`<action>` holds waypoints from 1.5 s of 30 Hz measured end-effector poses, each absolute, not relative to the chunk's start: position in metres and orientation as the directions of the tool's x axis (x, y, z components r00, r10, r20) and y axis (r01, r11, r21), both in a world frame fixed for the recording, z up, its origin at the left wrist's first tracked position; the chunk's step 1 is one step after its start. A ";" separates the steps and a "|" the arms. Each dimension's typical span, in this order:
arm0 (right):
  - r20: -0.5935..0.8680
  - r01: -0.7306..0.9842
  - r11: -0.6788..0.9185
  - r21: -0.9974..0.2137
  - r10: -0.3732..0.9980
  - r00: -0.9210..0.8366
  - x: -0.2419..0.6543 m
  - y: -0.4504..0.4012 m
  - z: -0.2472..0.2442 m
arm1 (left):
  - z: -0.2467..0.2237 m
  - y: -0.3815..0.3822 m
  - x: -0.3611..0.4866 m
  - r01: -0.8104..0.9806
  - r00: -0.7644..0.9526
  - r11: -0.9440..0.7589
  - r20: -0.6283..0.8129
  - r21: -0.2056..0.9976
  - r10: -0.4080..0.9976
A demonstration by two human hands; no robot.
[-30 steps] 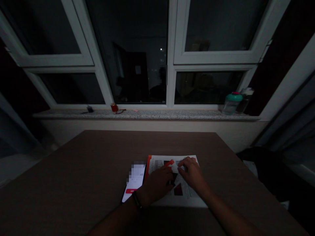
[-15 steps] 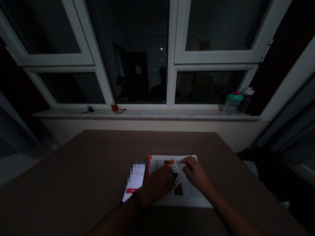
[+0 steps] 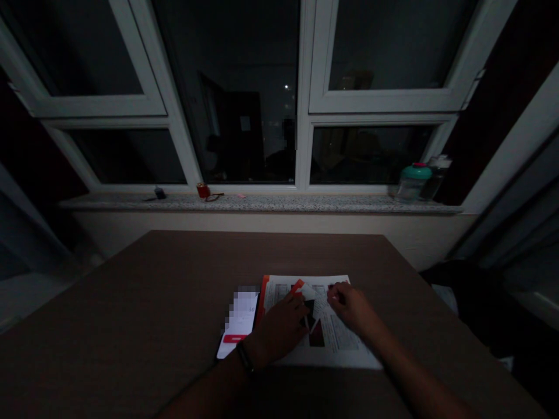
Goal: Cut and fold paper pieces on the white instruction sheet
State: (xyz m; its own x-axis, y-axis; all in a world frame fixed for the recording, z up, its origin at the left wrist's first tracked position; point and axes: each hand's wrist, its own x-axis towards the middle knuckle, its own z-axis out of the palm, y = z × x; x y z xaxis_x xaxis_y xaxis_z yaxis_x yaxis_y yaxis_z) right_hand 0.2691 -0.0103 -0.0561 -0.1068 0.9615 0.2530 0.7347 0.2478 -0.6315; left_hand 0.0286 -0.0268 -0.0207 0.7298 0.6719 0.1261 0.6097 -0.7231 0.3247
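My left hand [image 3: 282, 326], with a dark band on its wrist, lies over the left half of a printed sheet or booklet [image 3: 349, 340]. Its fingers are closed on a small folded piece of paper [image 3: 308, 289], white and dark with an orange corner, that pokes out beyond the fingertips. A short distance to the right, my right hand [image 3: 349, 302] is above the printed sheet, thumb and fingers curled together in a pinch. Whatever is between those fingertips, if anything, is too small and dim to make out. Just left of the sheet lies a phone [image 3: 239, 323] with its screen lit.
The brown table [image 3: 174, 279] reaches to the wall under a window. On the stone sill [image 3: 279, 202] stand a green-lidded bottle [image 3: 413, 181], a clear bottle behind it, a small red container [image 3: 203, 190] and a small dark object [image 3: 160, 192]. The room is dim.
My right hand has moved slightly right, away from the folded paper, and its fingers have curled in. The paper's orange corner now points more upward under my left hand.
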 end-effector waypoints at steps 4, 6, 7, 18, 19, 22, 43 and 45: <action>0.215 0.617 0.212 -0.758 0.974 -0.071 0.260 -0.012 -0.054 | -0.020 -0.027 0.029 0.601 0.736 -0.729 0.131 0.328 0.664; 0.182 0.526 0.194 -0.828 0.980 -0.075 0.253 -0.013 -0.057 | -0.020 -0.027 0.030 0.597 0.737 -0.729 0.130 0.334 0.663; 0.184 0.505 0.202 -0.839 0.979 -0.086 0.249 -0.014 -0.059 | -0.020 -0.027 0.030 0.596 0.738 -0.730 0.131 0.335 0.662; 0.267 0.543 0.318 -0.777 0.948 -0.174 0.233 -0.011 -0.071 | -0.025 -0.025 0.029 0.577 0.746 -0.749 0.163 0.326 0.646; 0.245 0.532 0.313 -0.787 0.949 -0.197 0.233 -0.011 -0.072 | -0.025 -0.025 0.029 0.574 0.747 -0.751 0.165 0.327 0.644; 0.168 0.483 0.286 -0.828 0.947 -0.272 0.235 -0.012 -0.074 | -0.025 -0.024 0.030 0.571 0.750 -0.752 0.165 0.328 0.641; 0.140 0.468 0.299 -0.831 0.928 -0.344 0.235 -0.019 -0.068 | -0.028 -0.022 0.029 0.556 0.748 -0.747 0.173 0.364 0.641; 0.182 0.486 0.301 -0.820 0.943 -0.278 0.236 -0.018 -0.067 | -0.028 -0.022 0.029 0.560 0.752 -0.748 0.162 0.355 0.639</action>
